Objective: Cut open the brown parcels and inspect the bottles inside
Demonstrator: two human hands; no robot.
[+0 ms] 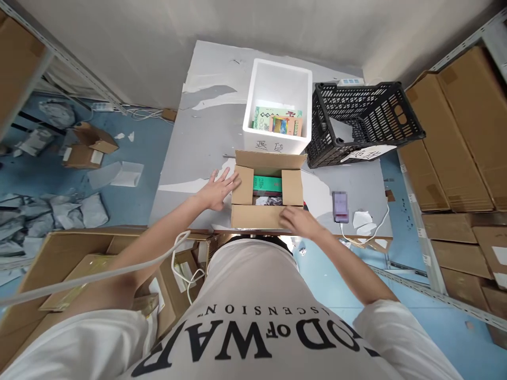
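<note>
Carton [243, 187] of brown cardboard sits at the near edge of the worktop [214, 126], centre of the frame, flaps raised or folded out. My left hand [217, 191] is spread, fingers fanned, at the carton's left side; whether the fingertips press on the board or only lie over it, I cannot tell. My right hand [295, 219] is bent over the right end of the near flap [257, 216], fingers curled; I cannot confirm a pinch, as the thumb is not clearly shown.

Handling, in my judgement: the carton is light and fairly stiff at the walls, weaker at the flaps, which should hinge easily and crease if forced. Sound hold is low on the two side walls, one palm each; lifting by a flap is not advised. The green box [268, 183] inside looks like smooth, thin card, liable to slip and dent; I would grip it by its short ends.

Not verified: the carton's floor and lower walls are hidden. Dark and pale matter below the green box is too small to identify. The phone [340, 206] at right has an unreadable screen.
</note>
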